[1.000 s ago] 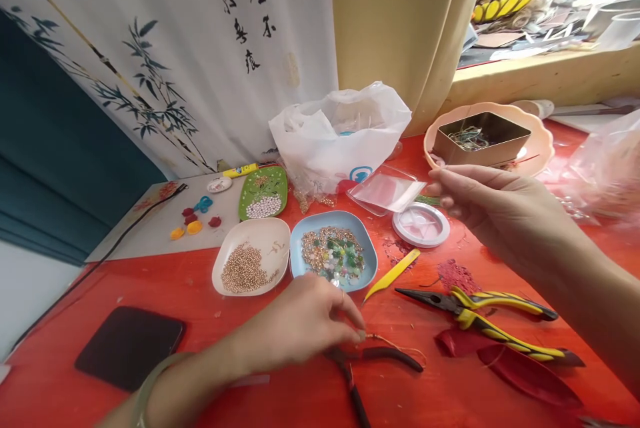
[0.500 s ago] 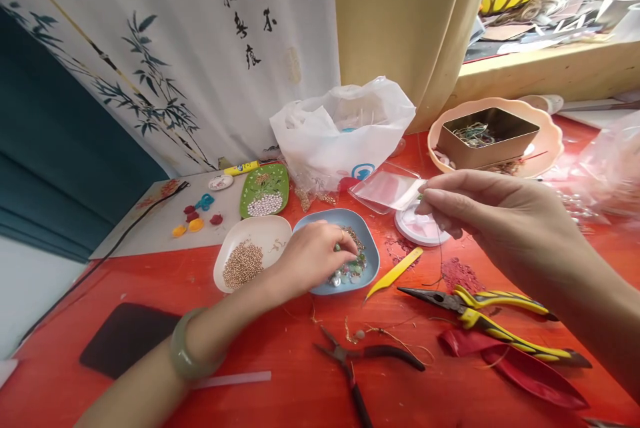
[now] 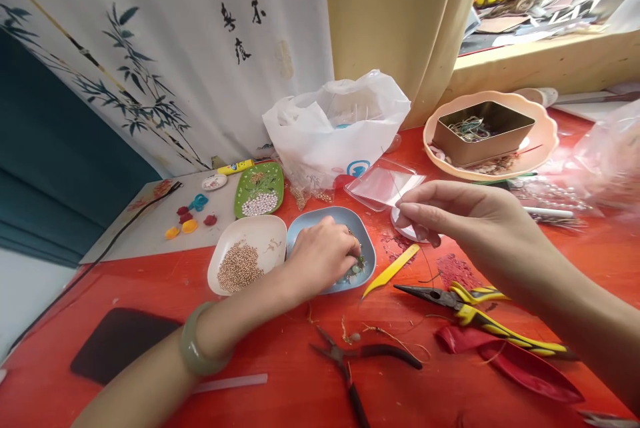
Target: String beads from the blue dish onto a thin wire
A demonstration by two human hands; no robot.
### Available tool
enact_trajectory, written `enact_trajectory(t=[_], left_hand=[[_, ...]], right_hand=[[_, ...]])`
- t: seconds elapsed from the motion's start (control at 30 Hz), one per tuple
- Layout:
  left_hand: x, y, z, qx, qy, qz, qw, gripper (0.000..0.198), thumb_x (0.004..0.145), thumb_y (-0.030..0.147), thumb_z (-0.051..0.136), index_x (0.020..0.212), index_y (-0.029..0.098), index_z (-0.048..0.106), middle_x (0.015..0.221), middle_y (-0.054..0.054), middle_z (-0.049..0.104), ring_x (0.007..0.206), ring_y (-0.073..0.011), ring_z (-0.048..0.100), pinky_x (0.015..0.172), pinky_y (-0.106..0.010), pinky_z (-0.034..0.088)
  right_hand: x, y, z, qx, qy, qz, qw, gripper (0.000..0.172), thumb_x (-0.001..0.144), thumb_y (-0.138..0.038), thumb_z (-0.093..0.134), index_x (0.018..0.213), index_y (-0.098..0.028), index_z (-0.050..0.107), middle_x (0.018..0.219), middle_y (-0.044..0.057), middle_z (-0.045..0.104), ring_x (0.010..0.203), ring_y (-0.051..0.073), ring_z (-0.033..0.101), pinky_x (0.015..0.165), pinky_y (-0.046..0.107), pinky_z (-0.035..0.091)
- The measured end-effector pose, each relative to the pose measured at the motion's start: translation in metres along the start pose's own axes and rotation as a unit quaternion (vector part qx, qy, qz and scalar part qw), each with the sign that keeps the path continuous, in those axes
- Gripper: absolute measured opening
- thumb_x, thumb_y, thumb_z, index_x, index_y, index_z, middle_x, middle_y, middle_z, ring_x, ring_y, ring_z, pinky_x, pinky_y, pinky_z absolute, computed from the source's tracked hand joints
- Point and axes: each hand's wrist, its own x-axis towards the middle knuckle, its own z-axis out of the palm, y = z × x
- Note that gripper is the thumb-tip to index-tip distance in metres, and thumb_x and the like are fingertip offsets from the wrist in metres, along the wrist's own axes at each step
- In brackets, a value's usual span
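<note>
My left hand (image 3: 323,255) reaches into the blue dish (image 3: 367,241) of mixed beads, its fingers curled down among them; what they hold I cannot make out. A pale green bangle (image 3: 193,348) is on that wrist. My right hand (image 3: 465,218) hovers above the round white spool (image 3: 400,225), thumb and fingers pinched on a thin thread that hangs down. Left of the blue dish stands a white dish (image 3: 247,258) of small gold beads.
On the red table lie yellow-handled pliers (image 3: 470,311), dark cutters (image 3: 350,365), a yellow tool (image 3: 390,269), a black pad (image 3: 123,345) and a green dish (image 3: 260,189) of pearls. A white plastic bag (image 3: 335,128) and a pink tray (image 3: 543,141) holding a metal tin (image 3: 483,128) stand behind.
My left hand left the wire near the cutters and moved up into the blue dish. My right hand drifted down and left toward the spool, still pinched.
</note>
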Motion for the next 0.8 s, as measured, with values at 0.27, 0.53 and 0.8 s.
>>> enact_trajectory(t=[0.27,0.53,0.8], left_hand=[[-0.009,-0.001,-0.011,-0.241,0.054,-0.125,0.961,0.009,0.071,0.02,0.059,0.073,0.017,0.067,0.073,-0.004,0.065,0.065,-0.0162,0.054,0.06,-0.028,0.04],[-0.025,-0.005,-0.021,-0.647,0.128,-0.211,0.721,0.015,0.059,0.021,0.076,0.069,0.015,0.066,0.072,-0.001,0.067,0.064,-0.0093,0.059,0.059,-0.02,0.044],[-0.026,-0.004,-0.016,-0.709,0.134,-0.214,0.659,0.011,0.058,0.016,0.077,0.067,0.014,0.07,0.069,-0.001,0.069,0.062,-0.0066,0.06,0.056,-0.014,0.046]], right_hand=[[-0.004,-0.005,0.006,0.002,-0.023,0.008,1.0,0.016,0.073,-0.029,0.061,0.063,-0.017,0.06,0.056,-0.001,0.056,0.048,0.008,0.047,0.045,0.02,0.039],[-0.014,0.0,0.017,-0.094,-0.033,-0.075,0.992,0.014,0.078,-0.027,0.054,0.07,-0.018,0.061,0.054,-0.002,0.054,0.047,0.009,0.044,0.041,0.021,0.035],[-0.032,0.0,0.028,-0.266,0.021,-0.239,0.933,0.013,0.074,-0.011,0.048,0.065,-0.018,0.052,0.047,-0.004,0.047,0.04,0.007,0.038,0.041,0.02,0.032]])
